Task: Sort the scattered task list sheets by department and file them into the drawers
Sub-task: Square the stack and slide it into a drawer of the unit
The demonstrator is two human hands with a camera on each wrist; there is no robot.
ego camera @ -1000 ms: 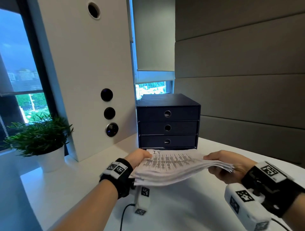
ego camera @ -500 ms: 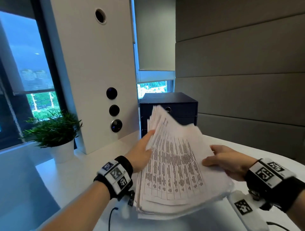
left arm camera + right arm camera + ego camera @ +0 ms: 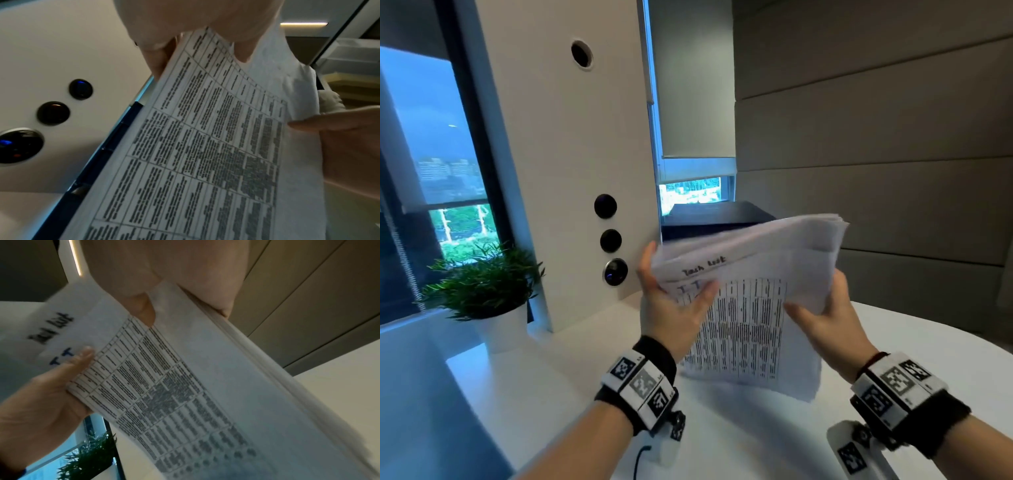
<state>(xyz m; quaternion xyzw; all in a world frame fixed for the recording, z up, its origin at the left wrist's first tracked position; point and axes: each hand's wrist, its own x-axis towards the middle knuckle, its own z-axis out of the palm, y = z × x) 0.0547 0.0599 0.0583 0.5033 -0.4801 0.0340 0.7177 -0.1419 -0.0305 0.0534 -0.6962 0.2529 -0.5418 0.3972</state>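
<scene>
A thick stack of task list sheets [image 3: 748,318] stands nearly upright above the white table, its top edge curling back. The front sheet carries a printed grid and handwritten "Task list" and "IT". My left hand [image 3: 671,308] grips the stack's left edge, thumb on the front sheet [image 3: 205,146]. My right hand [image 3: 822,318] holds the right edge, thumb in front and fingers behind the stack [image 3: 185,386]. The dark blue drawer unit [image 3: 719,214] stands behind the papers; only its top shows, the drawers are hidden.
A white pillar [image 3: 571,171] with round black buttons rises at the table's back left. A potted green plant [image 3: 486,284] stands at the left by the window. The white table [image 3: 722,438] spreads below the hands. Padded wall panels [image 3: 876,137] close the right side.
The stack went from lying flat between my hands to standing upright facing me, and it rose higher. Both hands kept their grip on its edges. The view tilted up and left.
</scene>
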